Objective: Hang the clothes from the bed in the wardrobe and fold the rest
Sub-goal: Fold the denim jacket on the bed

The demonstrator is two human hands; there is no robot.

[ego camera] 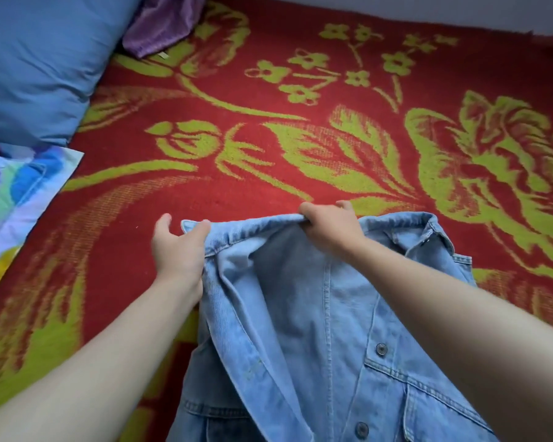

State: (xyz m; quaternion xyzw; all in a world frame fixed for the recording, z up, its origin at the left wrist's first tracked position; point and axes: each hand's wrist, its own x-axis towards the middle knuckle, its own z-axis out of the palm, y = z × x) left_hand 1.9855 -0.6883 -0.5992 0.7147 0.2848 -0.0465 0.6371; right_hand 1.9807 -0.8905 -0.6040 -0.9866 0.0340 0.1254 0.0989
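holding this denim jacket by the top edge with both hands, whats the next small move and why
Probably lift the denim jacket off the blanket and shake it straight. The right hand grips its top edge, the left hand pinches the edge's end, yet the cloth between sags in folds and the collar bunches at the right.

Red floral blanket, blue pillow at left, pale wall behind

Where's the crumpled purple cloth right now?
Head view, upper left: the crumpled purple cloth lies at the far end of the red and green floral blanket, tucked against the right side of the blue pillow.
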